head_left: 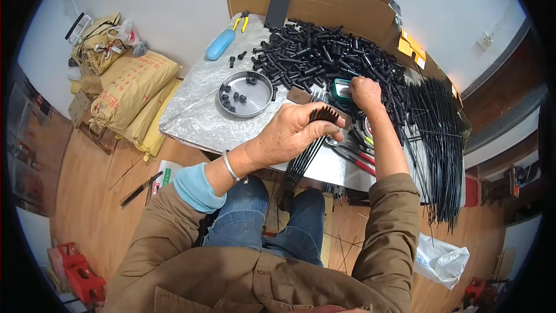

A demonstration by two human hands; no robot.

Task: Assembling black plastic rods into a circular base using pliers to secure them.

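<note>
My left hand (289,133) is closed around a bundle of thin black rods (305,161); their upper ends fan out between thumb and fingers, and the lower part hangs past the table's front edge. My right hand (366,94) is curled at the right side of a small green container (341,89). Whatever its fingertips hold is hidden. Behind both hands spreads a large heap of short black tubular parts (324,52). A round metal tray (262,94) left of them carries several small black pieces.
Many long black rods (437,145) lie over the table's right side. Red-handled pliers (360,161) rest near the front edge. A blue case (220,45) and a yellow-handled tool (241,21) lie at the back left. Cardboard (324,1) walls the rear; filled sacks (134,88) stand left.
</note>
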